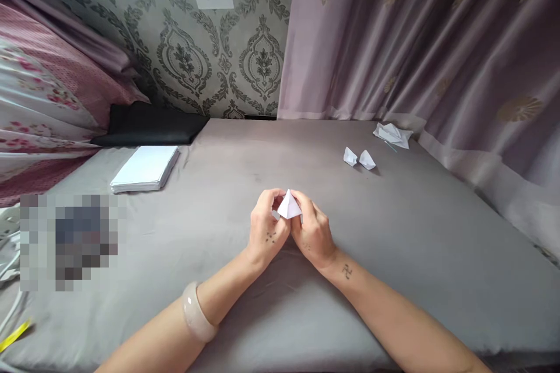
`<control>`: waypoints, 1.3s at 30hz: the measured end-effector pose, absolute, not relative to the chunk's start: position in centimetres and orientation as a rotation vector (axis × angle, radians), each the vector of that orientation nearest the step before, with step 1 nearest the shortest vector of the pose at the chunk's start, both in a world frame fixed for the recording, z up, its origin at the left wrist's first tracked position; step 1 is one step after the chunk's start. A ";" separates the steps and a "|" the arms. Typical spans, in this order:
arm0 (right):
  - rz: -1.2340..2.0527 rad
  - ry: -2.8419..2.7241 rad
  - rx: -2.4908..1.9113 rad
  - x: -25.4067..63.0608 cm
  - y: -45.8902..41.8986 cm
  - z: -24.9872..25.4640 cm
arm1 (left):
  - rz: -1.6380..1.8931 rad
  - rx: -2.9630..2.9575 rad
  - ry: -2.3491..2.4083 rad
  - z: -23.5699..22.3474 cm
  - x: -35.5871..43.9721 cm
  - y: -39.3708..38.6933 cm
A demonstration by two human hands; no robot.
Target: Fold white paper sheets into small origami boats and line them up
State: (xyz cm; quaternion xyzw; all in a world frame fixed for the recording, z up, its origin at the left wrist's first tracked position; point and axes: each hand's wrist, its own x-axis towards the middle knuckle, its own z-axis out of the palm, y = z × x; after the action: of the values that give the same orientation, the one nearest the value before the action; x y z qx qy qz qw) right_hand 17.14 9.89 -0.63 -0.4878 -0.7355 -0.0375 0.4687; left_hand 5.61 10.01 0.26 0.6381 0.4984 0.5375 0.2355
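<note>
A small folded white paper piece (pixel 289 206), peaked like a pyramid, is held between both hands above the middle of the grey sheet. My left hand (pixel 268 222) grips its left side, fingers curled behind it and thumb near the lower edge. On the other side my right hand (pixel 314 229) pinches it, the index finger reaching toward the peak. The hands touch at the thumbs. Most of the paper's underside and the fingertips behind it are hidden. A pale bangle circles my left forearm.
Two small folded paper pieces (pixel 366 159) stand at the right, with more folded paper (pixel 394 134) behind them by the curtain (pixel 359 35). A white paper stack (pixel 145 169) lies left, near a black item (pixel 151 122). Cables and a yellow strip (pixel 15 335) lie at lower left.
</note>
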 end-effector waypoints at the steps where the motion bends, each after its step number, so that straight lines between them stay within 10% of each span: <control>1: -0.109 -1.812 -1.171 17.1 9.8 -0.7 | 1.490 1.766 1.357 0.2 5.5 10.1; 24: 0.077 -1.919 -0.829 18.0 9.2 0.3 | 1.709 1.867 0.882 0.8 3.6 10.1; 39: 0.235 -1.895 -0.899 18.9 10.5 0.3 | 1.123 1.156 0.706 2.7 2.5 11.1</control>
State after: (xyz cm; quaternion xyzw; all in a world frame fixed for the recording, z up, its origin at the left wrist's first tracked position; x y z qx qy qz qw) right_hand 18.91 10.45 0.34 -0.3706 -0.7812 0.0969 0.4929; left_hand 2.45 11.06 2.66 0.5063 0.3091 0.4919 0.6373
